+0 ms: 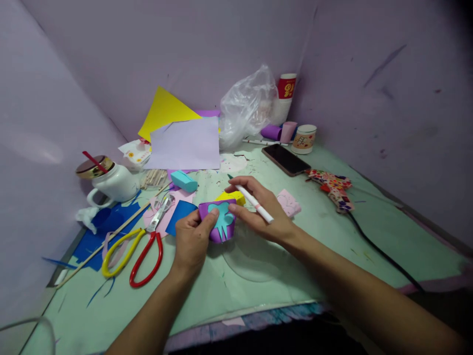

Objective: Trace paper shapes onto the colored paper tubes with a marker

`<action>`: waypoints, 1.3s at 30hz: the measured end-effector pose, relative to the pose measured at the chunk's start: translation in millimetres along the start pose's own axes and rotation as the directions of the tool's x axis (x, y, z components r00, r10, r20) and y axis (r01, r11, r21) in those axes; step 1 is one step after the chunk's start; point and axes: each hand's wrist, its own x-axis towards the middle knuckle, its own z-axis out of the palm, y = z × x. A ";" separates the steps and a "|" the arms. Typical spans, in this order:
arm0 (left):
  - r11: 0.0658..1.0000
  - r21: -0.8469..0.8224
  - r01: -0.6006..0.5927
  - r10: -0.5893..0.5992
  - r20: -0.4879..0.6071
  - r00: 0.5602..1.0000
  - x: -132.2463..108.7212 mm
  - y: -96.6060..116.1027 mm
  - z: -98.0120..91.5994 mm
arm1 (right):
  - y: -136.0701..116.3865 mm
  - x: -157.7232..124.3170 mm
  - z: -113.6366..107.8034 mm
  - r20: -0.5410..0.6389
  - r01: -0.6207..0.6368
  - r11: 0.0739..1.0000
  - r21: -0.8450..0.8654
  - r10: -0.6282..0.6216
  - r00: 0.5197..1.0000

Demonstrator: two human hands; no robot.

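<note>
My left hand (192,240) grips a small purple cup-shaped paper piece (229,231) with a light-blue tree-like cutout (221,217) on its front. The left thumb presses on the cutout. In my right hand (263,207) is a white marker (254,203) with a dark green tip, which points up and to the left. The right thumb lies at the right edge of the purple piece. Just behind it sits a yellow folded piece (236,198), partly hidden. Scissors (153,227) with one yellow and one red handle lie open to the left.
A white lidded mug (114,185), a thin wooden stick (118,229) and blue paper (84,246) are at the left. Paper sheets (185,145) and a plastic bag (246,108) stand behind. A phone (286,159), a paper cup (304,139) and a fabric-covered corded tool (332,187) lie right.
</note>
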 end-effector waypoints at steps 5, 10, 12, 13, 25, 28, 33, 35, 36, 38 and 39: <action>0.997 0.082 -0.013 0.014 -0.009 1.000 -3.3 3.0 0.2 | 6.6 -1.5 5.2 0.132 0.028 0.999 0.016 -0.030 0.991; 0.997 0.079 -0.002 0.001 0.014 1.000 -6.3 6.6 1.1 | 12.2 -3.5 10.6 0.117 -0.039 0.993 0.114 0.025 0.993; 0.999 0.033 0.010 -0.012 0.066 0.998 -8.0 8.9 2.1 | 13.1 -4.0 11.5 0.087 -0.082 0.988 0.133 0.070 0.994; 1.000 0.014 0.009 -0.010 0.085 0.996 -8.7 10.1 2.7 | 13.2 -4.2 11.7 0.074 -0.100 0.986 0.137 0.090 0.993; 0.999 -0.033 -0.013 0.015 0.060 0.998 -8.2 6.1 3.4 | 5.9 -5.7 14.9 0.041 -0.088 0.996 0.011 0.088 0.995; 0.999 -0.037 -0.001 0.003 0.053 0.999 -7.7 5.9 3.2 | 1.0 -4.0 10.7 0.028 -0.058 0.998 -0.018 0.059 0.998; 0.998 -0.057 0.034 -0.032 0.039 0.999 -6.8 6.7 4.0 | -8.6 -3.3 -0.3 -0.168 -0.018 0.989 0.146 0.043 0.985; 0.998 -0.051 0.043 -0.041 0.036 0.999 -6.7 7.3 4.6 | -10.7 -4.9 -1.6 -0.151 0.013 0.963 0.269 0.029 0.988; 0.999 -0.037 0.040 -0.039 0.032 0.999 -6.7 7.7 4.8 | -11.2 -5.8 -1.1 -0.128 0.028 0.950 0.312 0.013 0.992; 1.000 -0.013 0.027 -0.026 0.031 0.999 -6.5 8.5 5.0 | -11.3 -7.2 1.6 -0.101 0.056 0.945 0.321 -0.025 0.995; 1.000 -0.009 0.018 -0.018 0.033 0.999 -6.4 8.9 4.9 | -11.2 -7.5 3.3 -0.089 0.065 0.955 0.291 -0.041 0.995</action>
